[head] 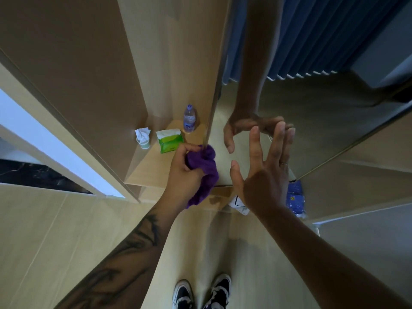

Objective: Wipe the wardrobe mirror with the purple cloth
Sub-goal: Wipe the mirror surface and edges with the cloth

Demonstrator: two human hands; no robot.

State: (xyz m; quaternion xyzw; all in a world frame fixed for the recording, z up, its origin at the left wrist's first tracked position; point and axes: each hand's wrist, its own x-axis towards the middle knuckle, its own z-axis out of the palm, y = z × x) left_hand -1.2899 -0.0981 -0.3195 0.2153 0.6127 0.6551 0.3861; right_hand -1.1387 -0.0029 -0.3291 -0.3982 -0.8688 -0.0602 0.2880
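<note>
**Cloth bunched at the mirror's edge, free hand spread on the glass**

Nearest me I see my two black-and-white shoes (201, 293) on the pale floor, then both forearms reaching forward. My left hand (185, 172) grips the purple cloth (204, 172) in a loose wad, fingers and thumb curled round it, with a tail hanging below the fist. I judge the cloth soft, light and limp, so it is best held bunched in the palm, leaving a flat pad to press on the glass. It sits right at the left edge of the wardrobe mirror (323, 112). My right hand (265, 166) holds nothing: its fingers are spread wide and straight, the tips at the mirror surface, where they meet their reflection. Farther left, on the shelf (142, 172), stand a green tissue pack (169, 141), a small cup stuffed with tissue (142, 138) and a water bottle (189, 118).
</note>
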